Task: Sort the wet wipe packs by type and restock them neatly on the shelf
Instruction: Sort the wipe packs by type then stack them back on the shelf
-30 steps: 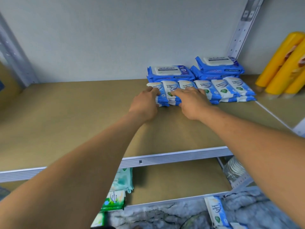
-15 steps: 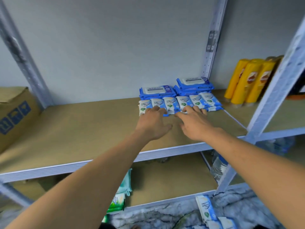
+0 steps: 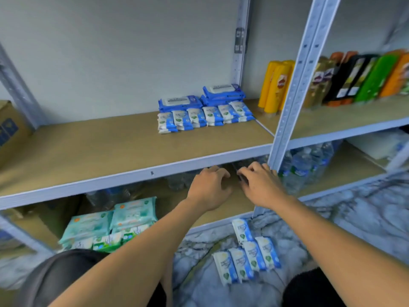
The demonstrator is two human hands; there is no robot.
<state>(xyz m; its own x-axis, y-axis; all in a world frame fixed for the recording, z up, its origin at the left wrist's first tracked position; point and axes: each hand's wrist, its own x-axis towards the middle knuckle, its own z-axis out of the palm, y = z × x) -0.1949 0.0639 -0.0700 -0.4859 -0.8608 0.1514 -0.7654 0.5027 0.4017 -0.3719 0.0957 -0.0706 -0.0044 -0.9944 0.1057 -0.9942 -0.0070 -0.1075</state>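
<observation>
Left grip and right grip withdrew from blue wipe packs, below shelf edge. Both loosely curled, empty.

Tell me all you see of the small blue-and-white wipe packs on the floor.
Five small blue-and-white soft plastic wipe packs lie flat on the marble-patterned floor, each with a green shield mark. Four sit side by side in a slanted row; the fifth lies behind them, near the bottom shelf rail. The left hand and right hand touch none.
</observation>
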